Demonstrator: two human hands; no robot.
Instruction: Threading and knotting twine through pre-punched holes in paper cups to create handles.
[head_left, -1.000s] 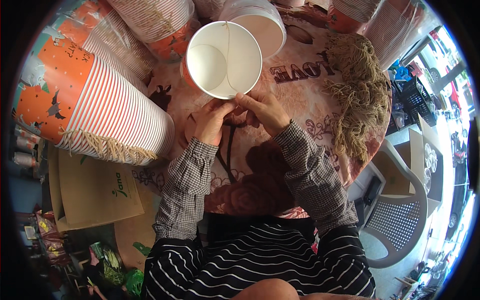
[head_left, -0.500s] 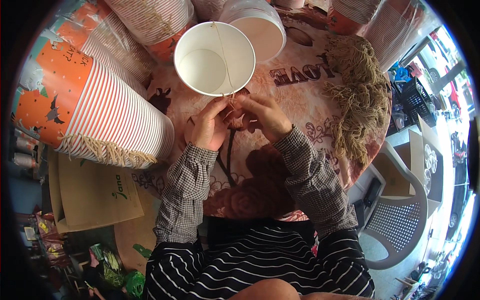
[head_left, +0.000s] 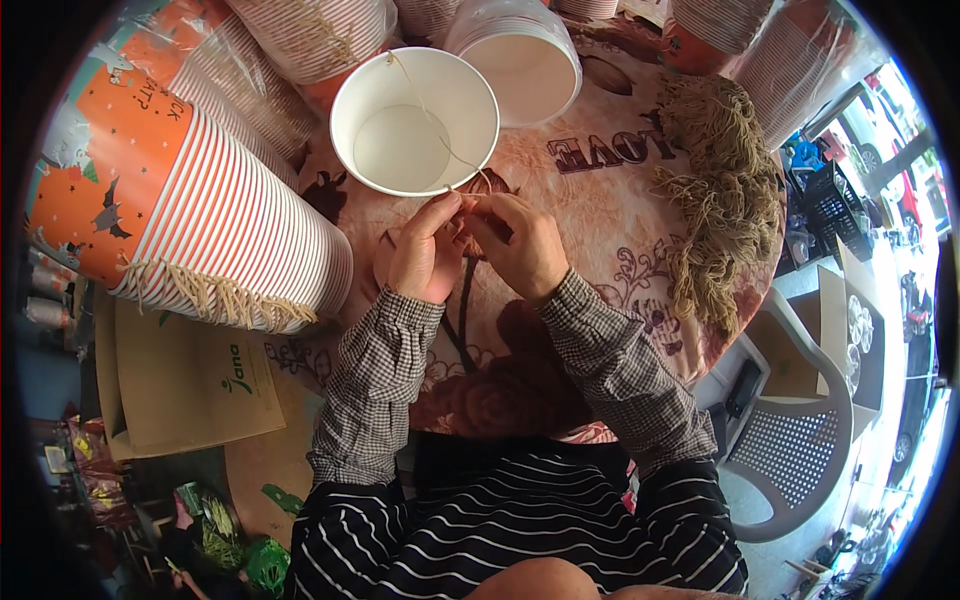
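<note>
Both hands meet at the near rim of a white paper cup (head_left: 415, 120) that lies tipped on the desk (head_left: 600, 200), its open mouth facing the camera. The left hand (head_left: 425, 250) has its fingers curled narrow, thumb and fingertips pinched together at the cup's lower rim. The right hand (head_left: 520, 245) is likewise closed down, its fingertips touching those of the left hand. Between them they grip a thin piece of string (head_left: 440, 135), which runs from the pinch point up across the cup's mouth to the far rim.

The desk carries a cloth with a floral and lettered print. A second white cup (head_left: 520, 50) lies just beside the first, on its right. A long stack of striped orange cups (head_left: 180, 210) lies on its side to the left, with string ends hanging from it. A loose bundle of tan string (head_left: 725, 190) lies on the right of the desk, well apart from the hands. A brown cardboard box (head_left: 190, 380) sits below the desk's left edge, and a plastic chair (head_left: 790, 450) stands at the right.
</note>
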